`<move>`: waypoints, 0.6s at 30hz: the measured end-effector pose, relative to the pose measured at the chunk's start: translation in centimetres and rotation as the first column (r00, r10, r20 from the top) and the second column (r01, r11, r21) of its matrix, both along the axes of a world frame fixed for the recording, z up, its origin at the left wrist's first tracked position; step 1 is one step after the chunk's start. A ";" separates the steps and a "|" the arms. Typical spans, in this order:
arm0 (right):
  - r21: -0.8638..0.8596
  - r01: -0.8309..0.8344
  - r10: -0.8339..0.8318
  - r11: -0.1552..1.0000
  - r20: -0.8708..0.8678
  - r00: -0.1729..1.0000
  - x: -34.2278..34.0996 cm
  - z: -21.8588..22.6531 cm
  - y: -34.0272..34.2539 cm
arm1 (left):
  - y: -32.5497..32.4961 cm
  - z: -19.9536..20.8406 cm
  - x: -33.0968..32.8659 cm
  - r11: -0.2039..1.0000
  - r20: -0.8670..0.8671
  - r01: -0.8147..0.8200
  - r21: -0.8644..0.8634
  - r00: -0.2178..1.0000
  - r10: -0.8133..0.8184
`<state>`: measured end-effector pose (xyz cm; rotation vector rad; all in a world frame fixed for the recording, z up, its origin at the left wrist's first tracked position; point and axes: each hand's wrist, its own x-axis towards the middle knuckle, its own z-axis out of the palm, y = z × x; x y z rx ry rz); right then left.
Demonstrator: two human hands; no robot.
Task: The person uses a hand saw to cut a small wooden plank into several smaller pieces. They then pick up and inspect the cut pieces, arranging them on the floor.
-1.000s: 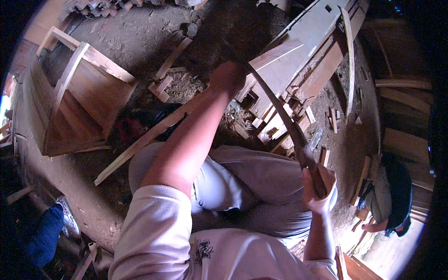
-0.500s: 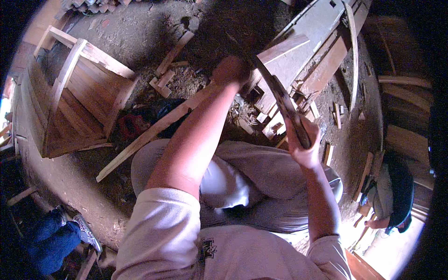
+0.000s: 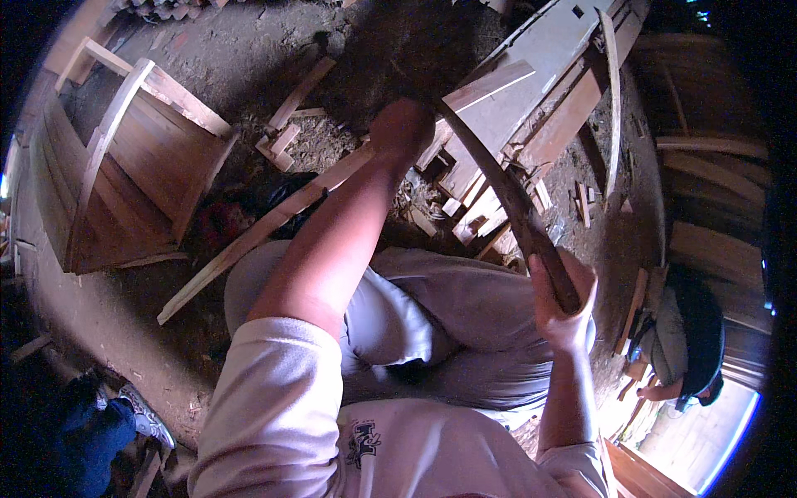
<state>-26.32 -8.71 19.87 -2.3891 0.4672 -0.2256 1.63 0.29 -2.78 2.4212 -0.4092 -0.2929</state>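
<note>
My right hand (image 3: 564, 295) is closed around the lower end of a curved dark wooden tool handle (image 3: 502, 187). The handle rises to the upper left, and its far end fades into deep shadow, where the tool's head cannot be made out. My left hand (image 3: 403, 131) grips a long wooden strip (image 3: 249, 241); shadow blurs its fingers. That strip slants from beside my left knee, under the left forearm, up toward a plank. The handle's far end lies close to the left hand.
A pale, long board (image 3: 531, 100) lies at the upper right amid offcuts (image 3: 477, 220). On the left stands a planked wooden frame, like a small boat hull (image 3: 141, 166). A person's shoe (image 3: 148, 415) shows at lower left, another person (image 3: 685, 349) at right.
My right hand has moved down and slightly right, bringing the handle's lower end closer to my body. The left hand stays on the strip. The whole view has shifted slightly.
</note>
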 end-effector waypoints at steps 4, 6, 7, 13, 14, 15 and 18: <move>0.056 0.015 -0.015 0.998 0.003 1.000 2.3 2.2 1.5 | -0.1 2.1 -0.9 0.995 -0.003 -0.003 0.098 1.000 0.003; 0.053 -0.014 0.016 0.998 -0.028 0.999 2.6 2.8 1.1 | -0.3 2.9 -0.9 0.994 -0.026 -0.050 0.094 0.998 0.053; 0.065 -0.004 0.007 0.998 -0.042 0.999 2.6 2.9 1.0 | -0.4 3.4 -1.1 0.995 -0.025 -0.038 0.092 0.999 0.041; 0.122 0.014 -0.005 0.992 -0.077 0.997 6.5 0.1 1.8 | 0.4 4.0 -0.9 0.996 -0.084 -0.038 0.084 0.995 0.045; 0.123 0.017 -0.007 0.992 -0.081 0.997 7.5 -1.2 1.3 | -0.4 3.9 -1.3 0.998 -0.095 -0.037 0.050 0.995 0.041; 0.084 -0.036 0.038 0.996 -0.034 0.999 8.7 -2.1 1.5 | -0.3 3.7 -1.2 0.998 -0.104 -0.059 0.028 0.993 0.061; 0.078 -0.068 0.068 0.995 0.008 0.998 10.3 -2.6 1.8 | -0.2 2.9 -0.7 0.999 -0.075 -0.041 0.031 0.996 0.043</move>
